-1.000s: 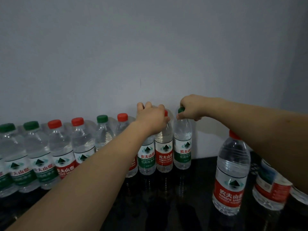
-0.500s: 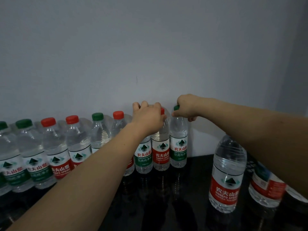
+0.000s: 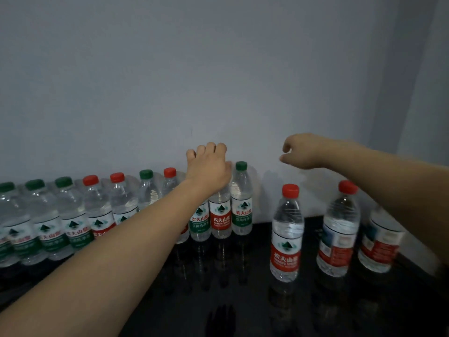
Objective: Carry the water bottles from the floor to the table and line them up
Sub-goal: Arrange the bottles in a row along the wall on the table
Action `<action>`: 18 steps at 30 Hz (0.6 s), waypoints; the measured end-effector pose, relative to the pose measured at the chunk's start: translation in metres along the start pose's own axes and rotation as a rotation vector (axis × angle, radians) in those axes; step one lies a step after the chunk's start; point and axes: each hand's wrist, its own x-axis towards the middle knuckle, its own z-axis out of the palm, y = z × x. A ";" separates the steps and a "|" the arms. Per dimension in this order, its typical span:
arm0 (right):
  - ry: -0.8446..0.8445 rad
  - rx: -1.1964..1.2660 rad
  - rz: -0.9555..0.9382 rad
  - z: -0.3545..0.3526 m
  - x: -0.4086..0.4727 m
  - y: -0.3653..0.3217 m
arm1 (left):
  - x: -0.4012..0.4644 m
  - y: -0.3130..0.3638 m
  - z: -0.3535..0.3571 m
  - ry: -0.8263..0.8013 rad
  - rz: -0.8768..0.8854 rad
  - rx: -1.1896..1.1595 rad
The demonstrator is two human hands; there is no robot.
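Observation:
A row of several water bottles with red and green caps stands against the wall on the dark table [image 3: 243, 307]. My left hand [image 3: 209, 166] lies over the tops of two bottles near the row's right end, a green-label bottle [image 3: 199, 224] and a red-label bottle [image 3: 220, 221], their caps hidden under it. The green-capped bottle [image 3: 241, 203] at the row's end stands free. My right hand [image 3: 303, 152] hovers in the air to its right, fingers loosely curled, holding nothing. Three more bottles stand apart on the right, the nearest a red-capped bottle [image 3: 286, 234].
A pale wall [image 3: 218, 69] rises right behind the row. Another red-capped bottle [image 3: 340, 229] and a third bottle [image 3: 379, 244], partly behind my right forearm, stand near the table's right edge. Bare dark tabletop lies in front of the row.
My right hand has let go of the green cap at the row's end and lifted away to the right. My left hand stays on the bottle tops. The view has shifted right.

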 end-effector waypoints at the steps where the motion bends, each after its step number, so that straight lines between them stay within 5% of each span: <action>1: -0.018 -0.025 0.012 -0.004 -0.011 0.013 | -0.004 0.011 -0.010 -0.027 0.016 -0.042; 8: -0.286 -0.088 0.156 -0.007 -0.057 0.064 | -0.021 0.092 -0.051 -0.420 0.068 -0.321; 12: -0.342 -0.151 0.189 -0.002 -0.065 0.069 | -0.024 0.124 -0.052 -0.611 0.107 -0.245; 18: -0.289 -0.059 0.099 0.009 -0.058 0.078 | -0.021 0.126 -0.035 -0.624 0.137 -0.171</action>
